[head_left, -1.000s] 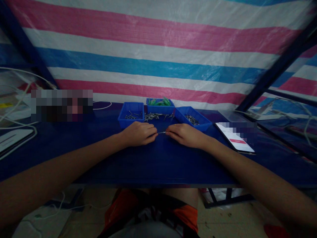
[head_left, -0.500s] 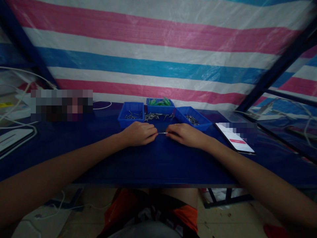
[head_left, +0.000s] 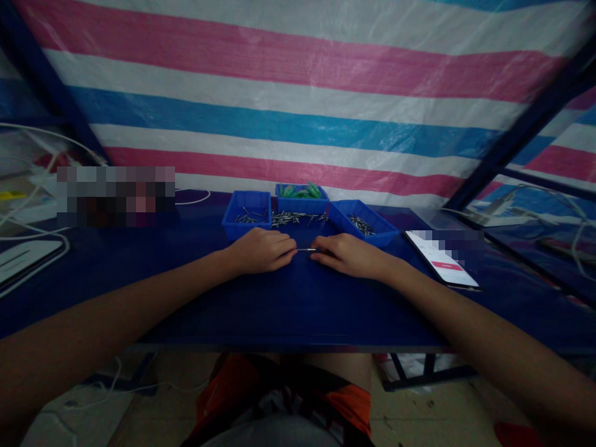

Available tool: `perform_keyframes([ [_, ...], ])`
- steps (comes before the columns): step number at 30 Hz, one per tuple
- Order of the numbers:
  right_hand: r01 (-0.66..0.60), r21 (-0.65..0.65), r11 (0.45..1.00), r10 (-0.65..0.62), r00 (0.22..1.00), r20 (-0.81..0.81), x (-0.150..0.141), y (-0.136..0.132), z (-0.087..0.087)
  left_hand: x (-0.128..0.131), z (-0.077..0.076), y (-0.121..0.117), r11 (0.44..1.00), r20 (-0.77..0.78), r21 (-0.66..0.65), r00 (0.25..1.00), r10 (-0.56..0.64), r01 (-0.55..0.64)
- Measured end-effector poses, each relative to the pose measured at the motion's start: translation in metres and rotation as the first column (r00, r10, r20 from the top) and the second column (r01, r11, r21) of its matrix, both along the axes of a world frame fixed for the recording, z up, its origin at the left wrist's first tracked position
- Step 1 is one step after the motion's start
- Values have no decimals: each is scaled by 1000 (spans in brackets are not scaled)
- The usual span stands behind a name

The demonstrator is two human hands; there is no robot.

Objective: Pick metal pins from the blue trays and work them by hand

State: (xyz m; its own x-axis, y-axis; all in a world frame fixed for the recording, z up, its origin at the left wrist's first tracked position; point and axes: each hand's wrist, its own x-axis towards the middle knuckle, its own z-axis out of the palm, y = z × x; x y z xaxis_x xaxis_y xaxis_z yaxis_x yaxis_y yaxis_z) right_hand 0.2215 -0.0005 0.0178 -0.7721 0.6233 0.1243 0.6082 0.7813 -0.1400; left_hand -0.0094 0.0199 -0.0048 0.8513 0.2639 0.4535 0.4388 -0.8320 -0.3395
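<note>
Between my two hands, just above the blue table, a thin metal pin (head_left: pixel 305 249) lies level, thicker and lighter toward its right end. My left hand (head_left: pixel 267 250) is closed, its fingertips pinching the pin's left end. My right hand (head_left: pixel 349 254) is curled around the other end, thumb and fingertips touching it. Loose metal pins (head_left: pixel 291 218) lie in a heap behind my hands. Similar pieces are in the left blue bin (head_left: pixel 228 220) and the right blue bin (head_left: pixel 384 233). Green pieces (head_left: pixel 300 192) fill the back blue bin (head_left: pixel 302 203).
A phone with a lit screen (head_left: pixel 442 261) lies right of my right arm. At the far left are another device (head_left: pixel 28 261) and white cables (head_left: pixel 51 233). A striped plastic sheet (head_left: pixel 298 112) hangs behind the table (head_left: pixel 298 310), between dark frame posts (head_left: pixel 516 136).
Both hands stay almost in place. A little more of the pin's right end shows, as the fingertips of my right hand have shifted slightly. The bins have not moved.
</note>
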Motion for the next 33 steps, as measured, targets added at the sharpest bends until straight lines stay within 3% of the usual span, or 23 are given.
perform_keyframes([
  [8, 28, -47, 999, -26, 998, 53, -2, -2, -2, 0, 0, 0, 1000, -22, -10, 1000, -4, 4],
  [19, -6, -82, 997, 6, 1000, -2, -1, -1, 0, 0, 2, 0, 1000, -10, -13, 1000, -17, 17],
  [29, 34, -41, 999, -36, 999, -30, 0, -2, 2, 0, 1, 0, 1000, -29, 7, 1000, -4, 5],
  [33, -4, -8, 1000, 4, 1000, -18, 1, 0, -1, 0, 0, 0, 1000, -23, 1, 1000, -2, 2],
])
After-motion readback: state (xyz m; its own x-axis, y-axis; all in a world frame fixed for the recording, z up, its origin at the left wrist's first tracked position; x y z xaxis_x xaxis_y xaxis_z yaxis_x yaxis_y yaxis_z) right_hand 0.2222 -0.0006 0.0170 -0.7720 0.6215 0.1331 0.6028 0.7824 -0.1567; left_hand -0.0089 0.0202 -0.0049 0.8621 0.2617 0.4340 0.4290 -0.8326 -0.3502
